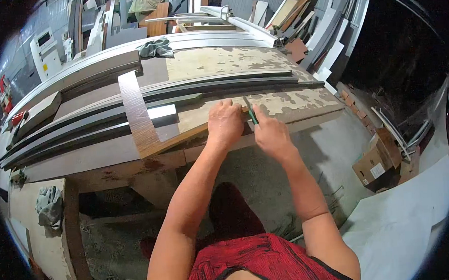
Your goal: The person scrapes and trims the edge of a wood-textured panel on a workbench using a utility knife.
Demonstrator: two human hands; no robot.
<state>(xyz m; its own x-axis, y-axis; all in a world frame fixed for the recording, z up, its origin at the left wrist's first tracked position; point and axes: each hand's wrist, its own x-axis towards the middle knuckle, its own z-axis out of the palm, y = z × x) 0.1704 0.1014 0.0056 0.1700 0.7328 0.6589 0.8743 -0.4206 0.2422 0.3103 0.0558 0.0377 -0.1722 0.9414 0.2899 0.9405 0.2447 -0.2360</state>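
Head view of a workbench (110,170) in a workshop. The left hand (224,122) lies knuckles up with fingers curled, pressing on the near edge of a pale, paint-worn board (283,105) that lies along the bench; it encloses nothing visible. The right hand (270,133), just right of the left and almost touching it, pinches a thin green pencil (250,110) whose tip rests on the board just beyond the left hand's knuckles. Left of the hands, a dark wood-grain strip (137,116) lies across the bench, with a small white block (162,112) beside it. Long grey mouldings (222,84) run left to right beyond the hands. A grey rag (156,48) sits at the far edge; a cardboard box (375,161) stands on the floor at right.
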